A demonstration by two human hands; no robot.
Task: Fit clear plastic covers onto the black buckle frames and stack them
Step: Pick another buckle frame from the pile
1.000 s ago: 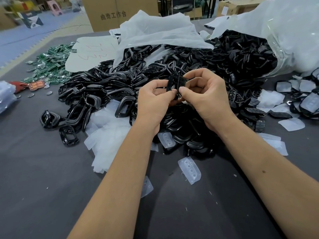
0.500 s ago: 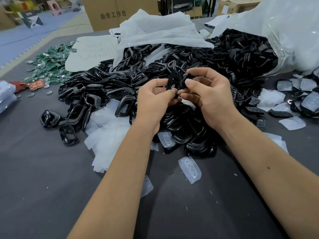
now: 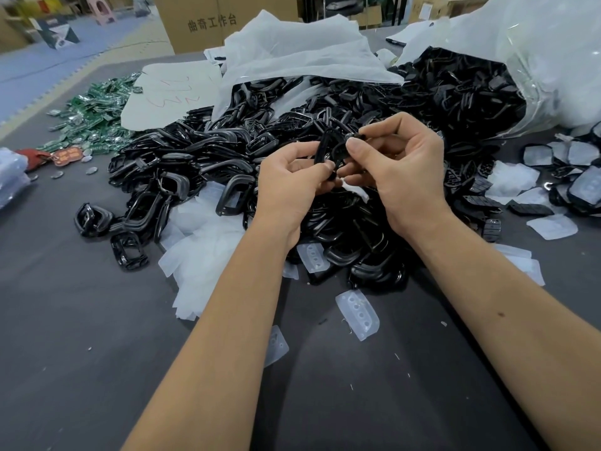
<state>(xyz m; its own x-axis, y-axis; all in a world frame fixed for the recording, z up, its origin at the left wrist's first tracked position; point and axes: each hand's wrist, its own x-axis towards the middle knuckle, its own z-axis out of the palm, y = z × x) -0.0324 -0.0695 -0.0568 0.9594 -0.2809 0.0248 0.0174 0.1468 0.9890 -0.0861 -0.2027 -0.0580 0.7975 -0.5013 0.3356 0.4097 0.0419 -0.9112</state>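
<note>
Both hands are raised above a big heap of black buckle frames (image 3: pixel 208 164). My left hand (image 3: pixel 289 187) pinches one black frame (image 3: pixel 322 148) edge-on between thumb and fingers. My right hand (image 3: pixel 396 167) grips the same frame's other side, thumb on top near a small black piece (image 3: pixel 356 137). A bit of clear plastic cover (image 3: pixel 356 192) shows under the fingers. Loose clear covers lie on the table: one with holes (image 3: pixel 357 314) near my right forearm, another (image 3: pixel 276 345) beside my left forearm.
A pile of clear covers (image 3: pixel 201 255) lies left of my left arm. Frames with covers fitted (image 3: pixel 582 187) sit at the right edge. An open clear bag (image 3: pixel 536 60) spills black parts. Green circuit boards (image 3: pixel 94 118) lie far left, cardboard boxes (image 3: pixel 195 24) behind.
Both hands have turned the frame a little, so it now shows edge-on. My right thumb has shifted onto its top. The arms have stayed in place.
</note>
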